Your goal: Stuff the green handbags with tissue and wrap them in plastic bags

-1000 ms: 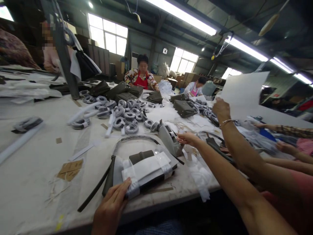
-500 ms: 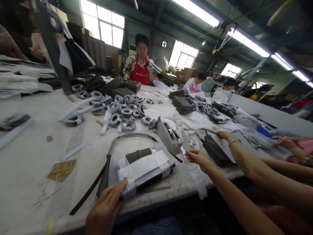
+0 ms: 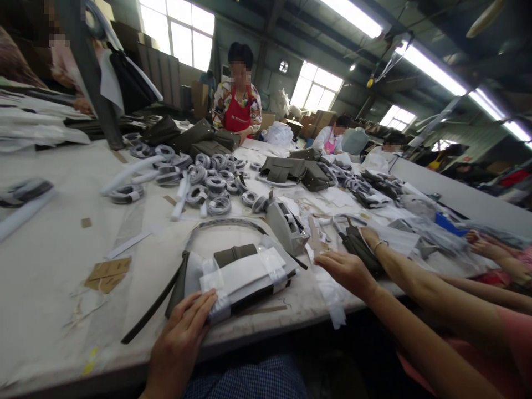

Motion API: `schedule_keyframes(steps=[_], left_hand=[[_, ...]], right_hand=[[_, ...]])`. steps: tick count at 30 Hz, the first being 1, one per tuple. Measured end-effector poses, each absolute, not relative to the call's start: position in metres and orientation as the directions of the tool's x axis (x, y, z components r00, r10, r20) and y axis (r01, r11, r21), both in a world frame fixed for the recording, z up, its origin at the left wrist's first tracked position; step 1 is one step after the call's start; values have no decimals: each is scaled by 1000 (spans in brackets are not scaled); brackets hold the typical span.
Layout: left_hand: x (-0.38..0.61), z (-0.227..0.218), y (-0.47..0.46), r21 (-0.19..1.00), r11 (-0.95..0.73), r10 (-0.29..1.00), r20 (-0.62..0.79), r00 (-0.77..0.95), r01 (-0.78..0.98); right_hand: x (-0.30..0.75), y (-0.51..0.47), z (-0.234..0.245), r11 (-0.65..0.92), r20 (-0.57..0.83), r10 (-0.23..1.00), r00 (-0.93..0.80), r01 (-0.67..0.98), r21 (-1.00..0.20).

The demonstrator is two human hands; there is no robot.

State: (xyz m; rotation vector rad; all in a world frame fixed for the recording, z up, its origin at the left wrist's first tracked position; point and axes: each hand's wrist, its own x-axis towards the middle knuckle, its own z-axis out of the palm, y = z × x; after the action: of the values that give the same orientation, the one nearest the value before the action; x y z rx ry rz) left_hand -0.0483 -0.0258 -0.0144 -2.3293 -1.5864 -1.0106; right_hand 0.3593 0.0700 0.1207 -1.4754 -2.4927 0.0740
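Observation:
My left hand (image 3: 180, 335) lies with stretched fingers on the lower left corner of a dark olive handbag (image 3: 236, 253). White wrapping paper (image 3: 249, 275) and clear film cover part of the bag, and its handle (image 3: 226, 223), wrapped in clear film, arches away from me. A dark strap (image 3: 154, 310) trails off to the left. My right hand (image 3: 347, 272) is raised to the right of the bag, fingers extended side by side, its thumb hidden. Nothing shows clearly in it. Just beyond its fingertips stands a grey tape dispenser (image 3: 286, 230).
Film-wrapped strap coils (image 3: 208, 183) and olive bags (image 3: 195, 136) crowd the far side. Brown card pieces (image 3: 108, 274) lie left. Close on the right, a co-worker's hand with a bracelet (image 3: 372, 239) touches another dark bag (image 3: 361, 249). Clear film (image 3: 334, 310) hangs over the table edge.
My right hand has turned from a pinch to straighter fingers near the dispenser. The co-worker's bracelet hand has moved left onto the dark bag. Across the table, an olive bag now lies by the pile.

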Motion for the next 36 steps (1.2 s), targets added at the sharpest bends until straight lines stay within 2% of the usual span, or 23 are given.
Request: schedule_keyframes(steps=[4, 7, 11, 15, 19, 27, 33, 36], left_hand=[[-43, -5, -29, 267, -408, 797, 570, 198, 873], [-40, 2, -31, 291, -365, 813, 563, 150, 884], [-36, 8, -31, 309, -308, 820, 566, 86, 900], [-34, 8, -31, 316, -318, 783, 620, 60, 894], [-33, 5, -32, 326, -304, 789, 612, 45, 895], [-36, -9, -32, 316, -356, 784, 613, 98, 879], [-38, -15, -31, 302, -398, 760, 637, 128, 866], [-40, -16, -30, 319, -446, 744, 651, 148, 836]], right_hand=[[300, 65, 145, 647, 60, 753, -655, 720, -253], [247, 72, 154, 777, 28, 582, -813, 545, -315], [181, 94, 157, 907, -39, 347, -937, 346, -240], [129, 116, 149, 956, -151, 224, -963, 248, -158], [94, 130, 136, 976, -301, 172, -938, 204, -80], [58, 142, 126, 985, -506, 145, -850, 173, -10], [41, 144, 125, 992, -555, 116, -824, 118, 32], [36, 148, 121, 994, -580, 90, -810, 105, 9]])
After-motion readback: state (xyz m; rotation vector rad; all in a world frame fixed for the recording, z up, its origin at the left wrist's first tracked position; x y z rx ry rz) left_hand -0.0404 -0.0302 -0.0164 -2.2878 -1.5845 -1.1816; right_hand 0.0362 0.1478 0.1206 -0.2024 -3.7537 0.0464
